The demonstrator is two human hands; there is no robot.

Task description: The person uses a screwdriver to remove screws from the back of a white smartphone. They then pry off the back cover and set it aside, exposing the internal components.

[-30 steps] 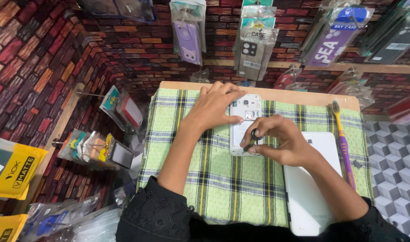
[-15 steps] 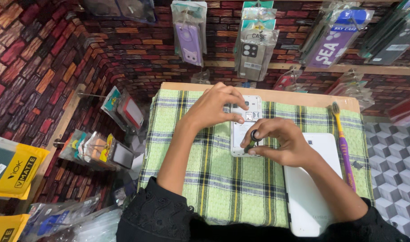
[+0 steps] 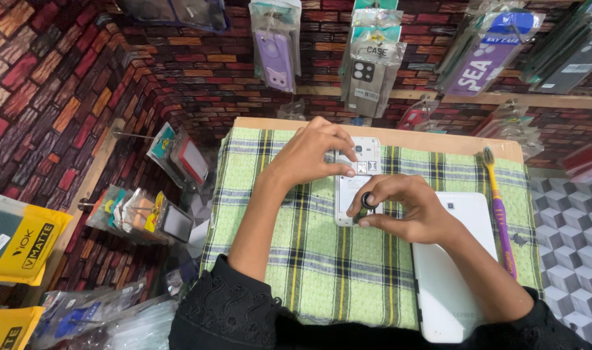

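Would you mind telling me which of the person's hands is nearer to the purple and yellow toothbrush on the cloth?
Right. The right hand is over the opened phone, apart from the toothbrush beyond the white tablet. The left hand is farther away, at the phone's top end.

Clear hanging case pkgs (image 3: 367,65) along brick wall up top, yellow boxes (image 3: 24,243) lower left.

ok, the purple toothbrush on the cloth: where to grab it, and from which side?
Grip the toothbrush mid-handle, fingers pinching across its narrow width from above. It lies flat along the checked cloth, bristles at the far end, with the white tablet close beside it, so the outer, right side is probably freer.
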